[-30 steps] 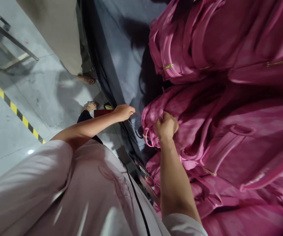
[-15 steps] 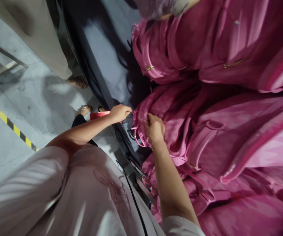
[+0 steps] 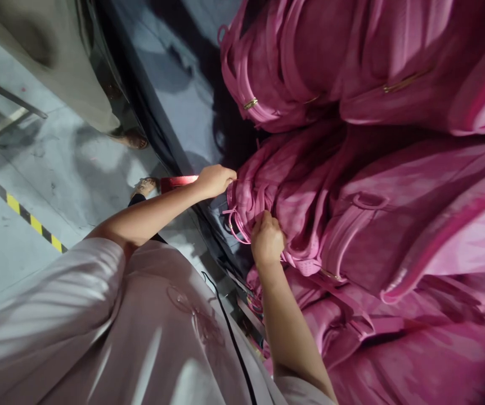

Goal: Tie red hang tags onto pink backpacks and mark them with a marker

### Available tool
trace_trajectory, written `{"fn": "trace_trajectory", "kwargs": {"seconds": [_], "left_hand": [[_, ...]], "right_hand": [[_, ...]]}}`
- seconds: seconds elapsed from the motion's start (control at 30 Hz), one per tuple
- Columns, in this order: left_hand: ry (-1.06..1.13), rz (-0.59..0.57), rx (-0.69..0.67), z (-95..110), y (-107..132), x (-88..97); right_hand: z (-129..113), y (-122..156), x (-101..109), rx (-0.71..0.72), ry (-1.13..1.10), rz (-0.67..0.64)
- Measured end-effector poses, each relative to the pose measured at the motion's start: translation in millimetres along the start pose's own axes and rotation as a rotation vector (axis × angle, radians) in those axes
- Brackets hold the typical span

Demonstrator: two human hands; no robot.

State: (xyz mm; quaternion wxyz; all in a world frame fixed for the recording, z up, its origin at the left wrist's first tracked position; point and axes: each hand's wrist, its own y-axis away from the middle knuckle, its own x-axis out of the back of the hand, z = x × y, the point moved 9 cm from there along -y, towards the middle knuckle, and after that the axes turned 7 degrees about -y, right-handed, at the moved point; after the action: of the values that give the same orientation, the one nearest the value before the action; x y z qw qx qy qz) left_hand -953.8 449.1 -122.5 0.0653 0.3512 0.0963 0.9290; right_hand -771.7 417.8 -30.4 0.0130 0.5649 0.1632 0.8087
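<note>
My left hand [image 3: 220, 181] is closed in a pinch at the near end of a pink backpack [image 3: 297, 185]. A thin thread runs from its fingertips toward the fabric, only faintly visible. Lower down, my right hand [image 3: 268, 239] has its fingers bunched on the same backpack's gathered straps; its exact hold is partly hidden. Just below and between the hands hangs a loose pink strap loop [image 3: 238, 228]. Behind my left wrist shows a red strip [image 3: 178, 181] with a pale jagged edge, and my arm covers part of it.
More pink bags [image 3: 310, 62] with gold-coloured buckles crowd the dark-covered table [image 3: 162, 84]. Another person's leg and foot [image 3: 130, 139] are at the left. Yellow-and-black tape [image 3: 18, 205] marks the floor, and a metal frame [image 3: 6, 107] stands far left. A black cable [image 3: 234, 343] crosses my shirt.
My left hand has moved up and right, closer to the backpack. My right hand has shifted slightly down and right. Another person's hand or sleeve at the top has left the view.
</note>
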Motion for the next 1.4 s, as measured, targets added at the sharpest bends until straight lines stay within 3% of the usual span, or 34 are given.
{"fn": "trace_trajectory", "kwargs": {"seconds": [0.27, 0.57, 0.77, 1.07, 1.2, 1.4], "left_hand": [[0.048, -0.038, 0.005, -5, 7, -4.1], [0.027, -0.112, 0.074, -29, 45, -8.1], [0.079, -0.141, 0.107, -50, 73, -20.4], [0.073, -0.106, 0.129, -61, 88, -27.0], [0.080, -0.093, 0.138, -63, 90, -35.1], [0.088, -0.116, 0.131, -61, 92, -43.4]], "right_hand": [[13, 11, -1, -0.163, -0.044, -0.160], [29, 20, -2, -0.197, -0.113, -0.108], [36, 22, -2, -0.169, -0.221, -0.045], [25, 31, -4, -0.097, -0.275, 0.093], [20, 34, -16, -0.054, -0.270, 0.072], [-4, 62, -58, 0.012, -0.259, -0.062]]}}
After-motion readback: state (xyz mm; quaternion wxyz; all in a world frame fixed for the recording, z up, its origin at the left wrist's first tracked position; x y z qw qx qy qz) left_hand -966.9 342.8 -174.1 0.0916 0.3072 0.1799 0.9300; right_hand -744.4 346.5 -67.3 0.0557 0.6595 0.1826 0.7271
